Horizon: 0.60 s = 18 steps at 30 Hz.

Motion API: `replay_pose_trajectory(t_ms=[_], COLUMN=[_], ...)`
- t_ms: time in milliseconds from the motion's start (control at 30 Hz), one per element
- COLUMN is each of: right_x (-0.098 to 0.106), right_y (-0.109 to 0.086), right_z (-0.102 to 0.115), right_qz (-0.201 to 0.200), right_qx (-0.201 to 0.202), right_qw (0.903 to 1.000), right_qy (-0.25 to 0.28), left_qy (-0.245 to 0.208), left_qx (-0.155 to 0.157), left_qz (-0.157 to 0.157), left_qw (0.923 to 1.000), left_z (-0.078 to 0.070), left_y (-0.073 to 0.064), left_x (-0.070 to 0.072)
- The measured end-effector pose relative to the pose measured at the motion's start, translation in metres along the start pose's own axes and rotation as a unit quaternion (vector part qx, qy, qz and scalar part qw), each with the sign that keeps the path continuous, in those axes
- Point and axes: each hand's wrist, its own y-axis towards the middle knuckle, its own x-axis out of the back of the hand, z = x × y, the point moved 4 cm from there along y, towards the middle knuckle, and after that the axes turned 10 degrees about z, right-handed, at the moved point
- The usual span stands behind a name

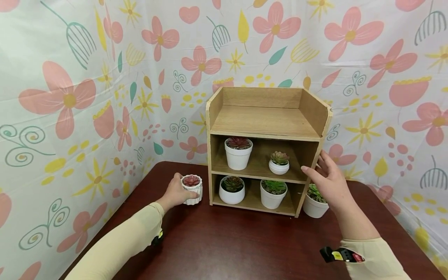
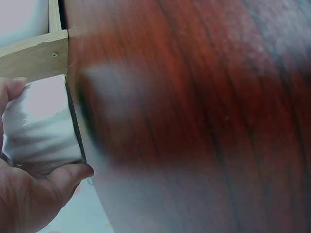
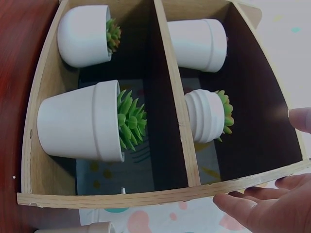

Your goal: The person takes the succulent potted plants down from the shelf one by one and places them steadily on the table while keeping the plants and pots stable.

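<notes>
My left hand [image 1: 176,190] grips a small white ribbed pot [image 1: 193,198] with a dark red succulent, left of the wooden shelf [image 1: 266,122]. In the left wrist view, thumb and fingers lie on either side of the pot [image 2: 43,128]; whether its base touches the table cannot be told. My right hand [image 1: 329,181] is at the shelf's right side. Its fairly straight fingers [image 3: 238,206] lie along the outer side panel, while the thumb stays apart in front. Behind that wrist, a white pot with a green succulent [image 1: 315,200] stands on the table, partly hidden.
On the middle shelf level are a white pot with a red succulent [image 1: 238,155] and a small ringed pot [image 1: 279,167]. The bottom level holds a round white pot [image 1: 231,194] and a tapered pot [image 1: 273,198]. A flowered curtain [image 1: 199,66] hangs behind the dark red table [image 1: 238,245].
</notes>
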Motion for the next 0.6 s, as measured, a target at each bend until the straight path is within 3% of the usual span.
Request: replay_pose_trajectory(t_ms=[600], right_x=[-0.0012], right_y=[0.0007], right_z=[-0.0014], right_qz=[-0.005], right_qx=[0.008], right_qw=[0.9999], right_qy=[0.012], left_qy=[-0.002], left_qx=[0.021], left_qz=[0.019], left_qw=[0.9996], left_z=[0.0062], left_y=[-0.0009], left_x=[-0.0001])
